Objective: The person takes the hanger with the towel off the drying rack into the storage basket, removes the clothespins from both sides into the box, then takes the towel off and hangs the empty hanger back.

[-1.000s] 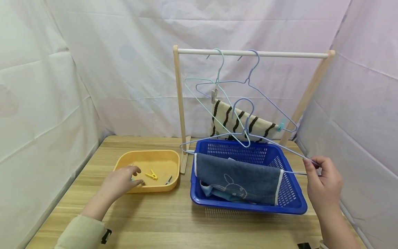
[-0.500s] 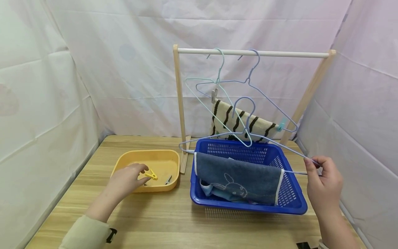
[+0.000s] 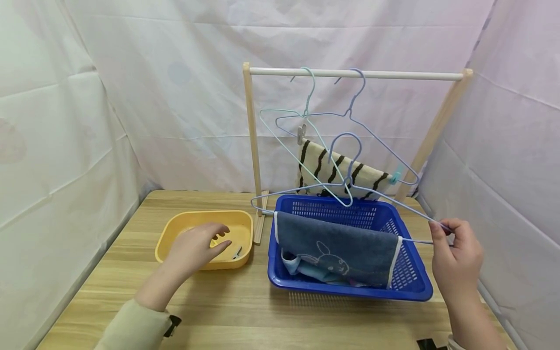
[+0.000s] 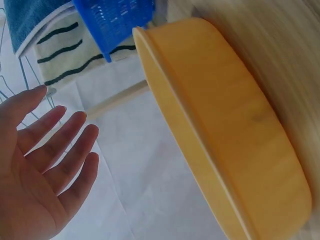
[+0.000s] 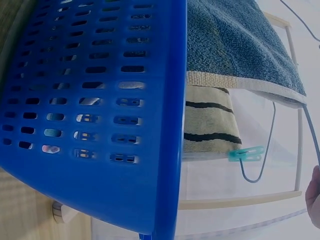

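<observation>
My right hand (image 3: 457, 255) pinches the right end of a blue-violet hanger (image 3: 389, 201). Draped over that hanger's bar is a dark blue towel (image 3: 337, 248) with a rabbit outline, hanging above the blue basket (image 3: 350, 292). My left hand (image 3: 197, 248) is over the yellow tray (image 3: 175, 223); in the left wrist view its relaxed fingers (image 4: 75, 127) are spread and hold nothing. A dark clothespin (image 3: 237, 253) lies in the tray, and a yellow clothespin (image 3: 214, 242) is mostly hidden behind the left hand.
Behind the basket stands a rack with a white rail (image 3: 393, 75). From it hang a mint hanger (image 3: 284, 138) and another blue-violet hanger (image 3: 380, 141). The latter carries a striped towel (image 3: 319, 160), clipped by a grey clothespin (image 3: 301, 134) and a teal clothespin (image 3: 396, 175).
My left hand has moved right across the tray, covering most of the yellow clothespin. The held hanger and towel have risen very slightly, while the right hand keeps its pinch.
</observation>
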{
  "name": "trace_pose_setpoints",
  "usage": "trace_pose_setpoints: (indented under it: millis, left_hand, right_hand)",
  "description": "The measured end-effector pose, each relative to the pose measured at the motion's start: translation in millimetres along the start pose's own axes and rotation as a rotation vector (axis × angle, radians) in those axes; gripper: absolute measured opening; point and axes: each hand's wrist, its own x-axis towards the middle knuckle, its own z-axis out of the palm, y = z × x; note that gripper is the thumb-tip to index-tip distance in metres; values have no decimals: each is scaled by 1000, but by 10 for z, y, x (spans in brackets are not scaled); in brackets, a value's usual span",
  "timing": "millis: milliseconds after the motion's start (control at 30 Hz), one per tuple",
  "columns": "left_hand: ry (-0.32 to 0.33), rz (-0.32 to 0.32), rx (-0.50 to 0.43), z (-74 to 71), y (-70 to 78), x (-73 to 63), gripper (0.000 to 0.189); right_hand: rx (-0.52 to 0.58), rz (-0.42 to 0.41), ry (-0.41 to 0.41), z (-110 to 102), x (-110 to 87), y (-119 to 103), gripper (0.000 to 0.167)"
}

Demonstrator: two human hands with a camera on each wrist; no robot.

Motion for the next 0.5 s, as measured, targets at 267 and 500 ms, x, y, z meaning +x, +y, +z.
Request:
trace_pose_setpoints:
  millis: [267, 500]
  left_hand:
    - [7, 13, -68, 6, 152, 95, 25]
    - [50, 40, -111, 19, 316, 224, 25]
  right_hand:
    - [26, -16, 20, 24, 15, 12, 19]
    - [44, -47, 22, 24, 33, -9, 24]
